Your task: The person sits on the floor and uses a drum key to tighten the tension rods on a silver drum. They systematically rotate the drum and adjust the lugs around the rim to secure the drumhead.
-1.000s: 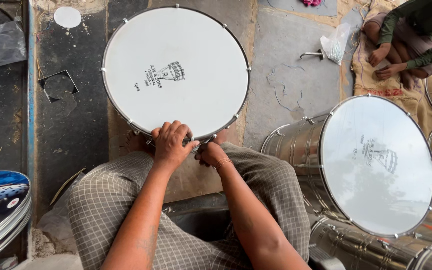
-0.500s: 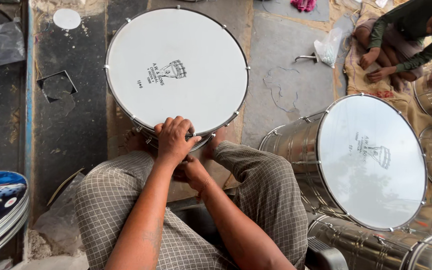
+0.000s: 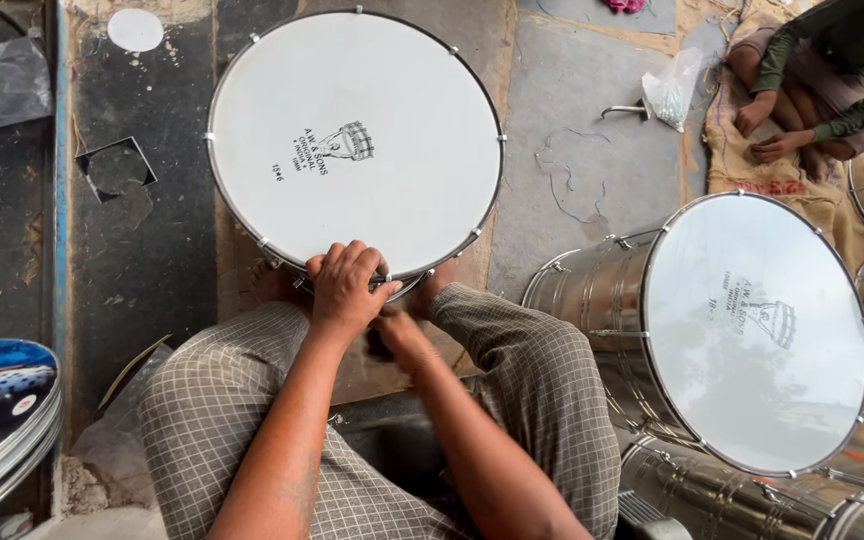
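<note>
My left hand (image 3: 345,285) is clamped over the near rim of the white-headed drum (image 3: 352,140), fingers curled onto the hoop. Right hand (image 3: 397,330) sits just under it, below the rim & partly hidden by the left, so can't tell its grip. Drum stands upright on the floor btwn my knees. A 2nd steel drum (image 3: 752,330) lies tilted to my right w/ more metal shells behind. Another person's hands (image 3: 767,130) rest on sacking at top right
</note>
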